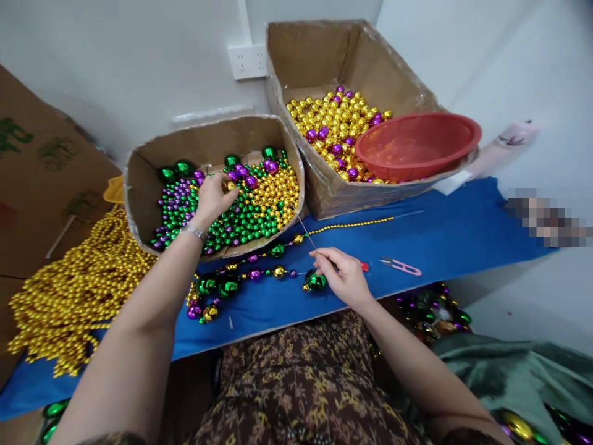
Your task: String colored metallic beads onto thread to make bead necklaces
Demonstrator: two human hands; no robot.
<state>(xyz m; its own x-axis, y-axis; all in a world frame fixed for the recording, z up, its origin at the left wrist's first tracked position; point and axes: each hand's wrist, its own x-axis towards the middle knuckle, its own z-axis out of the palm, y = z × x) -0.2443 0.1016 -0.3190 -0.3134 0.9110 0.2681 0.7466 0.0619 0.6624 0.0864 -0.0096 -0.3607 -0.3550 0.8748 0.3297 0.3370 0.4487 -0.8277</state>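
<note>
My left hand (215, 196) reaches into the smaller cardboard box (210, 133). Its fingers are closed around a gold bead (230, 185), partly hidden by them. Green, purple and gold beads (273, 198) lie below the hand. Over the blue cloth, my right hand (343, 277) pinches a long thin needle (306, 232) that points up toward the box rim. Beside that hand rests a large green bead (315, 280). A strung bead garland (254, 274) in purple, gold and green lies along the front of the box.
A larger box (296, 167) at the back holds gold and purple beads and a red plastic bowl (417, 148). Pink thread snips (402, 266) lie right of my right hand. Gold bead strands (88, 278) pile up at left on the blue cloth (445, 235).
</note>
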